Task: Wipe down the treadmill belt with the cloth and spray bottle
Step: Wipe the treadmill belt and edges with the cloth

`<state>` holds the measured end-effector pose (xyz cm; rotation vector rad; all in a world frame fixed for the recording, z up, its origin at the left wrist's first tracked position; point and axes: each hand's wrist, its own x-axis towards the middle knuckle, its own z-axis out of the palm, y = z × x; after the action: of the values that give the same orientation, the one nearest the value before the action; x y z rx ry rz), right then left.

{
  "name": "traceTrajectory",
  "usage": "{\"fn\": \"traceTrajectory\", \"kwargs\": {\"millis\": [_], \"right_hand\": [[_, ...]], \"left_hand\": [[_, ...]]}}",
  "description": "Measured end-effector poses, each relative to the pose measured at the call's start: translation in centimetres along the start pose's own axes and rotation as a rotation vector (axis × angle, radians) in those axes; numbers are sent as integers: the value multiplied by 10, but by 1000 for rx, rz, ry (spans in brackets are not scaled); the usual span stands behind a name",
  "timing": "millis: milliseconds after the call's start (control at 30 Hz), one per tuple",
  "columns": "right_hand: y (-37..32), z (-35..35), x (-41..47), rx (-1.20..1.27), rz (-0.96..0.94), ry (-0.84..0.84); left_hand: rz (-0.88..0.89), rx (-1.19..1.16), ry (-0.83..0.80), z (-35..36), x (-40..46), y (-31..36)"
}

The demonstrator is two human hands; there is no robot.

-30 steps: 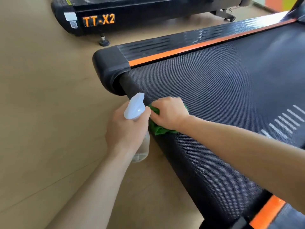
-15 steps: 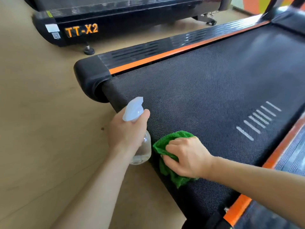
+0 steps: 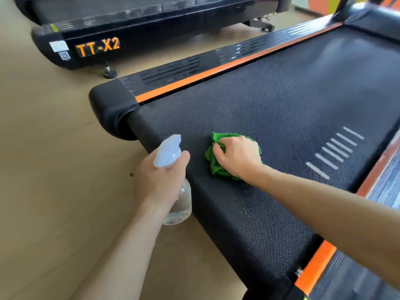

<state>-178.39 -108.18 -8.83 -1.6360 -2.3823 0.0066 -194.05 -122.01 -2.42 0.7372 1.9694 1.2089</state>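
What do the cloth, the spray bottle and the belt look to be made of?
Green cloth: soft, fuzzy fabric, probably microfibre, since it bunches in folds under the right hand.
Spray bottle, in the left hand: clear, glossy, likely plastic; see-through body, opaque pale trigger head.
Treadmill belt: black, matte, probably rubbery; fine dotted weave texture.

The black treadmill belt (image 3: 270,109) carries a bunched green cloth (image 3: 216,167) near its rear edge. Both this treadmill and a second treadmill (image 3: 134,29) stand on the tan floor (image 3: 43,169).
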Motion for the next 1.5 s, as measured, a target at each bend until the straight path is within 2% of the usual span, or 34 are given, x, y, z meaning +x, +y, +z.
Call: {"fn": "traceTrajectory", "kwargs": {"millis": [167,267,300,333,467,533,633,700,767,867,900,967,1067,1133,1200,1233,1333,1400,1433,1500], "right_hand": [[-13,-22,-112,168,-425,-111],[-2,-21,-98,202,-656,-109],[2,-17,-83,196,-676,-86],[4,-13,-65,172,-624,-61],[5,3,14,47,-19,36],[-7,7,28,62,81,23],[-22,1,10,15,101,14],[-33,-2,-20,-4,16,-2],[-50,-10,-61,84,-172,-49],[-57,-20,-111,178,-547,-222],[-52,-25,-114,200,-597,-266],[-35,-37,-98,314,-481,-202],[-2,-51,-45,372,-160,103],[15,-50,-16,347,86,168],[11,-34,-6,283,329,106],[2,-23,-9,221,367,83],[-53,-9,-37,197,241,-6],[-84,-19,-61,314,71,-230],[-91,-30,-72,405,-5,-397],[-91,-54,-75,724,0,-679]], "left_hand": [[-19,-2,-17,5,5,-2],[-19,-19,-5,3,8,-5],[-18,-21,0,1,10,-4],[-24,-19,5,-2,9,-6],[-19,-18,10,-11,6,-5],[-13,-27,12,-15,6,-6],[-28,-26,13,-16,6,-7],[-27,-26,11,-13,5,-5],[-21,-28,-6,-11,3,-5],[14,34,-24,-11,2,-7],[3,30,-18,-14,2,-8],[-42,-7,-1,-24,3,-6],[-67,1,35,-34,5,-7],[-70,6,35,-37,2,-5],[-58,19,14,-36,-1,-5],[-46,26,9,-36,-3,-4],[-10,42,12,-37,-5,-2],[-28,52,41,-45,-5,-1],[-51,62,73,-51,-7,-1],[-84,62,131,-61,-9,-1]]}}
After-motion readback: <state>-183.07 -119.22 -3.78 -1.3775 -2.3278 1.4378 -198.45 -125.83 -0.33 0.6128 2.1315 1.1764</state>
